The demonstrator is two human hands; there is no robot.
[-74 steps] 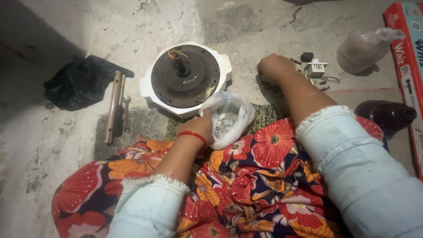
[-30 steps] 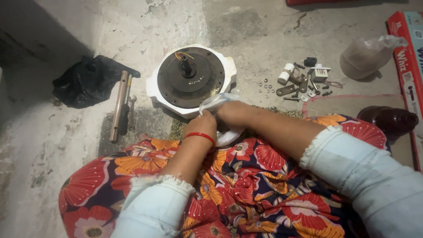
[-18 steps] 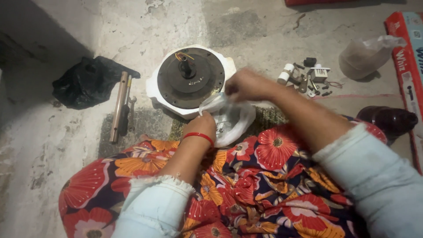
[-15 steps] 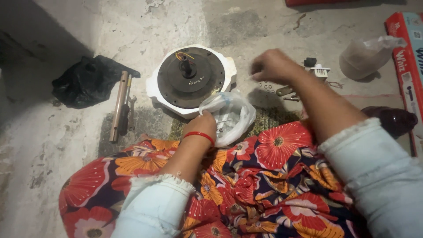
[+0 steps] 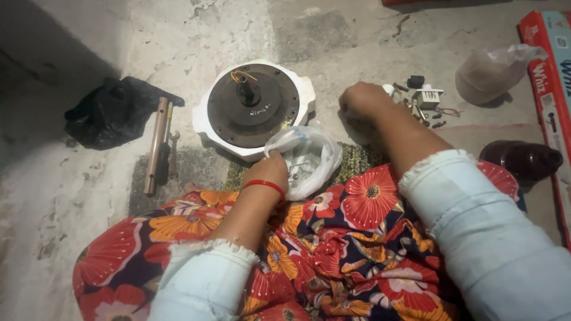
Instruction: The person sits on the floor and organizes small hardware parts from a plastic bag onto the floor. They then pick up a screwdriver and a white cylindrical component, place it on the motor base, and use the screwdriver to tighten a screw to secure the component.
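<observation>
- The left hand (image 5: 270, 169) pinches the rim of a thin clear plastic bag (image 5: 309, 157), which rests on the lap beside the round dark fan motor (image 5: 253, 107).
- The right hand (image 5: 363, 101) is curled on the grey floor (image 5: 357, 35), touching small metal screws and parts (image 5: 425, 107); I cannot tell if it holds one.

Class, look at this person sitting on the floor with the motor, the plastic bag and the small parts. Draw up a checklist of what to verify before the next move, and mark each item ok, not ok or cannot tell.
1. Left hand has a grip on the rim of the clear plastic bag: ok.
2. Bag mouth is held open: cannot tell; it is crumpled.
3. Right hand is at the small parts on the floor: ok, it rests beside them.
4. Right hand has a part in its closed fingers: cannot tell.
5. Round motor sits flat, shaft up: ok.
6. Metal rod lies apart from both hands: ok.
</observation>
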